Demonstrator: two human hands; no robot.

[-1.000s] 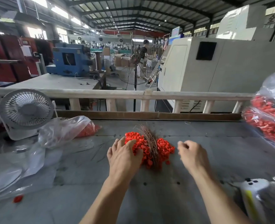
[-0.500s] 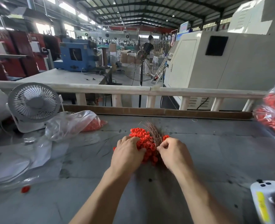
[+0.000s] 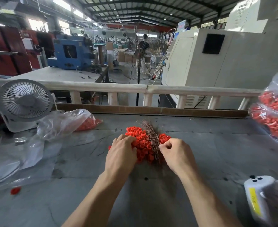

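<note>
A heap of small red plastic caps [image 3: 139, 141] lies in the middle of the grey table [image 3: 151, 202]. Across the heap runs a bundle of thin brown wires [image 3: 152, 136]. My left hand [image 3: 121, 150] rests on the heap's left side with its fingers curled into the caps. My right hand [image 3: 176, 153] is at the heap's right side, its thumb and fingers pinching at the near part of the wire bundle. The fingertips of both hands are partly hidden among caps and wires.
A white desk fan [image 3: 23, 104] stands at the left beside a clear bag with red caps [image 3: 69, 123]. A full bag of red caps [image 3: 275, 110] sits at the right edge, a white device [image 3: 259, 195] near right. One loose cap [image 3: 15, 190] lies near left. A wooden rail [image 3: 135, 89] borders the far side.
My right hand has moved left onto the heap and now pinches the wires. My left hand stays on the caps. The camera has tilted slightly.
</note>
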